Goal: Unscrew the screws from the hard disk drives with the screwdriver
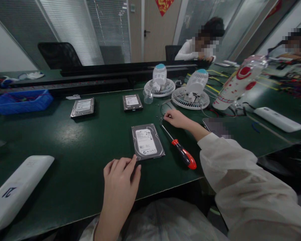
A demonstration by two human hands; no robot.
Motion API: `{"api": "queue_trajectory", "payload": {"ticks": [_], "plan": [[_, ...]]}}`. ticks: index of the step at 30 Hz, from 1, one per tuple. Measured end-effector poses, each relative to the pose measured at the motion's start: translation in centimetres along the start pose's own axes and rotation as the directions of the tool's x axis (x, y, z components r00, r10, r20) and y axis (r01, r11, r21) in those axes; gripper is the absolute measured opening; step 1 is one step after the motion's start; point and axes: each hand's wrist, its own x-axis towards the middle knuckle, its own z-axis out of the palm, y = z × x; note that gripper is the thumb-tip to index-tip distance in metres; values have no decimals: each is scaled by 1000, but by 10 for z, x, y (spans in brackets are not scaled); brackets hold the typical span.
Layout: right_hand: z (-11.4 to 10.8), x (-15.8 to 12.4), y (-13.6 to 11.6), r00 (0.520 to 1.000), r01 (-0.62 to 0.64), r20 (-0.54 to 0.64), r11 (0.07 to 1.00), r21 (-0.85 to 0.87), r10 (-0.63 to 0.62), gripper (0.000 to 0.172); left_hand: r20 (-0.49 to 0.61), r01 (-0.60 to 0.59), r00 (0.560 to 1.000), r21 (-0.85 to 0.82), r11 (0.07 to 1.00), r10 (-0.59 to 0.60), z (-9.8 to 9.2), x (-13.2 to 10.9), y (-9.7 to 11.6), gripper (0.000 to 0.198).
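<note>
A hard drive (pixel 147 142) with a white label lies flat on the green table in front of me. My left hand (pixel 121 170) rests at its near left corner, fingers stretched, the index fingertip at the drive's edge. Beyond the drive, on the right, my right hand (pixel 175 118) is low over the table with thumb and fingers pinched together. Small screws (pixel 159 119) are scattered by those fingertips; whatever is in the pinch is too small to make out. A screwdriver (pixel 182 152) with a red and black handle lies right of the drive, its tip toward the screws.
Two more hard drives (pixel 82 107) (pixel 132 102) lie farther back. Behind the screws stand a clear cup (pixel 148 96) and two white fans (pixel 160 82) (pixel 194 90), face down. A blue tray (pixel 22 101) is at left, a white device (pixel 20 190) at near left. Two people sit across.
</note>
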Motion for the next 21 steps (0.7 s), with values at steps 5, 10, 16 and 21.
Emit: {"api": "queue_trajectory", "payload": {"ticks": [5, 10, 16, 21], "plan": [[1, -3, -1, 996, 0, -88, 1000, -7, -1, 43, -2, 18, 1000, -13, 1000, -18, -1, 2, 3, 27], [-2, -8, -5, 993, -20, -114, 1000, -12, 18, 43, 7, 18, 1000, -21, 1000, -18, -1, 2, 3, 28], [-27, -22, -17, 995, -82, -57, 997, -11, 81, 42, 18, 26, 1000, -22, 999, -26, -2, 1, 3, 28], [-57, -80, -41, 985, -162, 55, 987, -20, 163, 37, 30, 17, 999, -12, 1000, -17, -1, 1, 1, 28]]}}
